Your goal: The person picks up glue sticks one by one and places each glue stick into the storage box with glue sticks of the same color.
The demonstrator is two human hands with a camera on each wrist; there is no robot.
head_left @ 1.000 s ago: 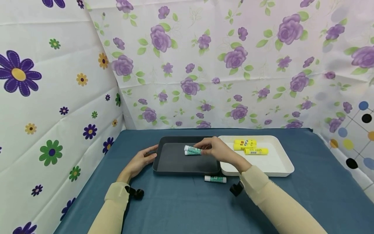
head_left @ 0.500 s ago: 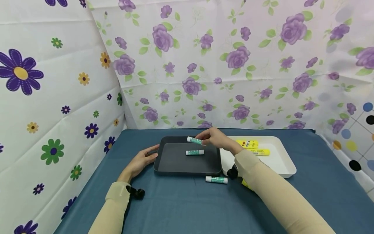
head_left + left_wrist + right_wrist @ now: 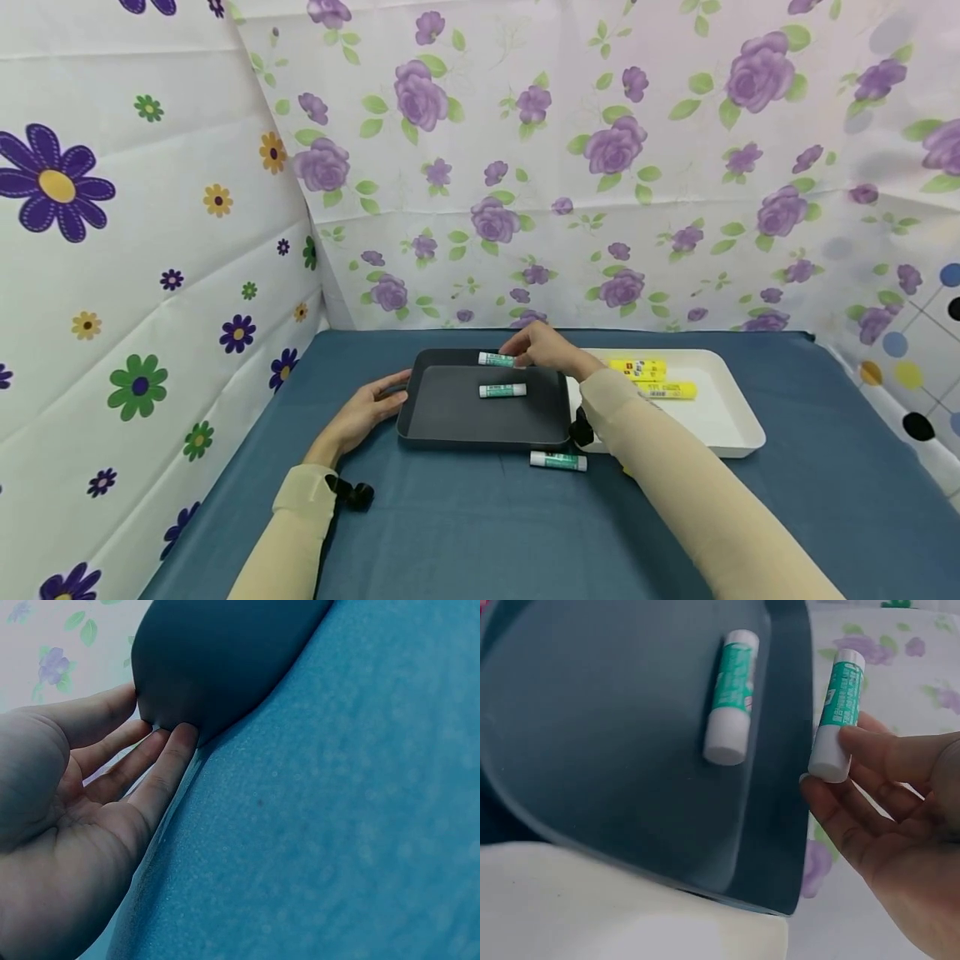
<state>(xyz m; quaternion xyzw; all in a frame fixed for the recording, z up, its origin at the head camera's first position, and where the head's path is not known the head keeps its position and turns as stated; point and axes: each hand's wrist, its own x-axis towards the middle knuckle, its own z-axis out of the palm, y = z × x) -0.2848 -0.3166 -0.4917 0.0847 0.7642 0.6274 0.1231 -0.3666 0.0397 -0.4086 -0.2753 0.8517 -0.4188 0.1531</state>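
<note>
One left hand (image 3: 358,417), yours: fingers extended, slightly apart, thumb and fingertips touching the left edge of the dark grey tray (image 3: 450,412). One green-and-white glue stick (image 3: 502,390): lying flat in that tray, right of the middle, roughly parallel to its front edge. One held glue stick (image 3: 495,359), same colours: at the tray's back edge, toward the right corner; contact with the rim unclear. One right hand (image 3: 546,346), yours: thumb and fingers pinching that held stick by one end. One loose glue stick (image 3: 558,461), green and white: on the blue table (image 3: 450,533), just before the grey tray's front right corner. One white tray (image 3: 720,421): beside the grey tray's right edge, partly behind your right sleeve (image 3: 675,462). One yellow end (image 3: 627,472): near its front edge, mostly hidden by that sleeve. At least two yellow glue sticks (image 3: 669,390): inside, toward the back edge.
</note>
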